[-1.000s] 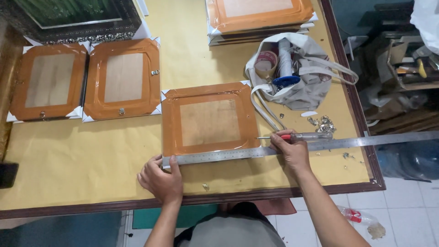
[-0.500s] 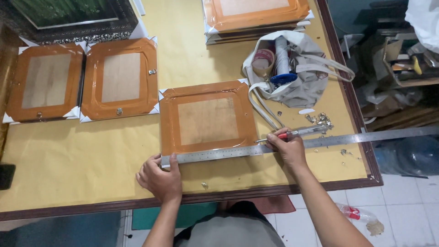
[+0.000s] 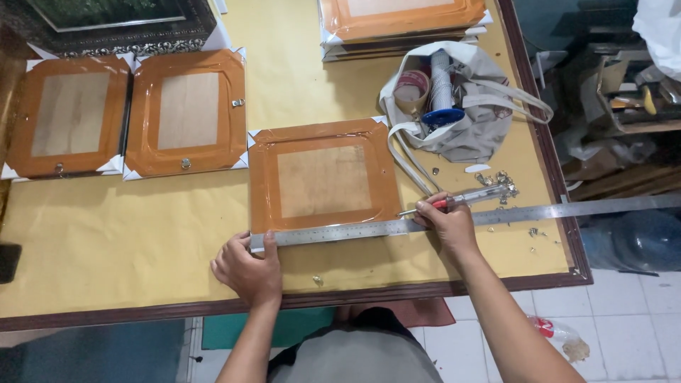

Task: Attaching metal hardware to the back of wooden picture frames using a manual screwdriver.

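Now left hand (image 3: 248,269) & right hand (image 3: 445,223), fingers pressed flat, hold long steel ruler (image 3: 454,220) slid nearer brown-taped wooden picture frame's (image 3: 323,177) lower edge; right also pinches red-handled screwdriver (image 3: 454,201).

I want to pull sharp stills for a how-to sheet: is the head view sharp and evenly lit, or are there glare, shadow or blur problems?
Head view: sharp at the left hand, right hand and steel ruler; mild sheen on the taped frame back; soft shadows under the hands and cloth bag; the right floor area is dim; straight edges bow slightly.
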